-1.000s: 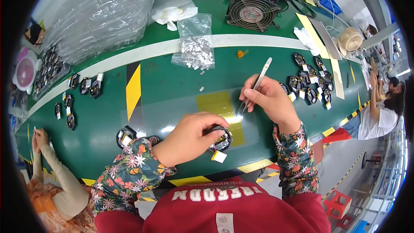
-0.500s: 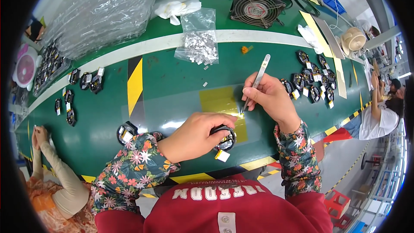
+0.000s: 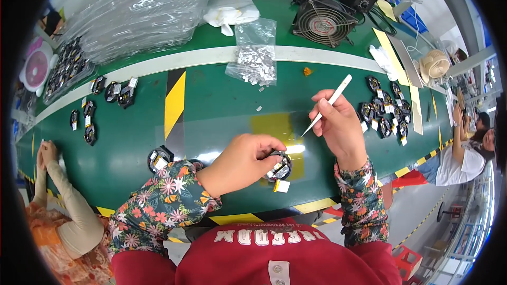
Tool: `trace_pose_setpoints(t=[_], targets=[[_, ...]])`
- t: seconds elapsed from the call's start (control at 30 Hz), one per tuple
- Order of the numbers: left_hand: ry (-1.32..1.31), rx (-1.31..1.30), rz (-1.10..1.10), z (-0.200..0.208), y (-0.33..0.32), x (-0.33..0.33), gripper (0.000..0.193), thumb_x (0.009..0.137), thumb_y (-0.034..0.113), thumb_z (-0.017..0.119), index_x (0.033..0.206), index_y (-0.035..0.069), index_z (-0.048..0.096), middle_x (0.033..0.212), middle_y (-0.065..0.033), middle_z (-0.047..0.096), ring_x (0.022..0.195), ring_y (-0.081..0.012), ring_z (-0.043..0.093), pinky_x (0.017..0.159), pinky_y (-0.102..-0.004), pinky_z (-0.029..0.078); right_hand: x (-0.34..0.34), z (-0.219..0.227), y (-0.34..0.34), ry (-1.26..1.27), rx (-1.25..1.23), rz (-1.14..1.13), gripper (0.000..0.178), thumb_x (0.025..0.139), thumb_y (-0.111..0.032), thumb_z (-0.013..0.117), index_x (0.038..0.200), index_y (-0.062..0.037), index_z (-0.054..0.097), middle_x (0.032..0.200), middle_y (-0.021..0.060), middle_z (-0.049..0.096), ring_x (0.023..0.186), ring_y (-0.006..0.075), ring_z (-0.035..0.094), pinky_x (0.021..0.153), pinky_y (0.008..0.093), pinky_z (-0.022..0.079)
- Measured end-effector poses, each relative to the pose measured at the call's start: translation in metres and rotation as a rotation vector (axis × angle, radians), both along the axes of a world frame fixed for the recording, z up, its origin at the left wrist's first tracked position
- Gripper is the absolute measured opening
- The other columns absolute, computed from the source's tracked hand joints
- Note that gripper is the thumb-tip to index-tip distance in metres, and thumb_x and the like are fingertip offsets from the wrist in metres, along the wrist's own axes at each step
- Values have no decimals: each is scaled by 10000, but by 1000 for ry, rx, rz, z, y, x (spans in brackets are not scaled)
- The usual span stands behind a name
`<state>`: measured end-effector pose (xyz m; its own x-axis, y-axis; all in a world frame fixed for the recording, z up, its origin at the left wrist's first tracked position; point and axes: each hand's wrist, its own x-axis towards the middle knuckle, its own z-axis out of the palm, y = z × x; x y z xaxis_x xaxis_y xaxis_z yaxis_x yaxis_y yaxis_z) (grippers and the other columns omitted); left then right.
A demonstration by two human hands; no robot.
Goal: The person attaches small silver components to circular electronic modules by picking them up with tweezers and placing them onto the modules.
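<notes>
My left hand (image 3: 247,159) is closed round the far side of a round black device housing (image 3: 279,167). Its inner electronics face up, and a small white-and-yellow battery (image 3: 282,185) hangs out of it on the near side. My right hand (image 3: 339,126) pinches a pair of tweezers (image 3: 332,97), whose tip points down and left, apart from the housing. Under them lies a yellow see-through patch (image 3: 271,126) on the green table (image 3: 222,106). Another black housing (image 3: 160,158) rests beside my left sleeve.
Several black housings (image 3: 384,106) cluster at the right, and others (image 3: 88,121) stand at the left. A bag of small white pieces (image 3: 254,63) lies ahead, near a black fan (image 3: 324,22). Stacked clear trays (image 3: 137,16) fill the far left. A co-worker's hands (image 3: 47,153) are at the left.
The tweezers have tilted further over, their tip now slightly right of where it was. My left fingers have shifted on the housing, and more of its inside shows. The whole view has shifted slightly.
</notes>
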<state>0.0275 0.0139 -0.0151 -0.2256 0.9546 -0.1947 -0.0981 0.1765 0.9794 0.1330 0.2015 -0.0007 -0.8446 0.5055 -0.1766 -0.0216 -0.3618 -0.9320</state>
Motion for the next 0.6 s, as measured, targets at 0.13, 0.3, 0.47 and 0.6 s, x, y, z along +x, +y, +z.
trace_pose_setpoints(t=[0.13,0.3,0.47,0.6], targets=[[-171,-46,31,5,2,-5,232,847,-19,518,1073,-67,526,924,-87,608,785,-89,588,633,-213,500,-5,-3,-18,47,-15,-15,151,879,-162,544,969,-41,538,717,60,591,530,91,523,456,197,419],[-280,-29,66,4,3,-7,265,822,-3,502,1075,-79,525,896,-93,611,782,-109,603,656,-237,534,-8,-3,-27,27,-6,23,141,881,-148,542,968,-38,537,719,65,595,528,89,521,457,198,420],[-297,-39,53,7,3,-9,282,827,-17,496,1103,-71,514,926,-95,608,789,-107,600,658,-230,527,-8,-4,-28,21,5,29,140,879,-144,545,968,-36,535,725,68,599,528,87,522,458,196,420],[-305,-31,68,6,3,-9,269,815,-9,497,1074,-75,529,899,-87,615,782,-108,606,653,-233,530,-8,-4,-29,10,20,54,143,876,-143,550,969,-35,534,725,68,600,526,86,522,458,194,420]])
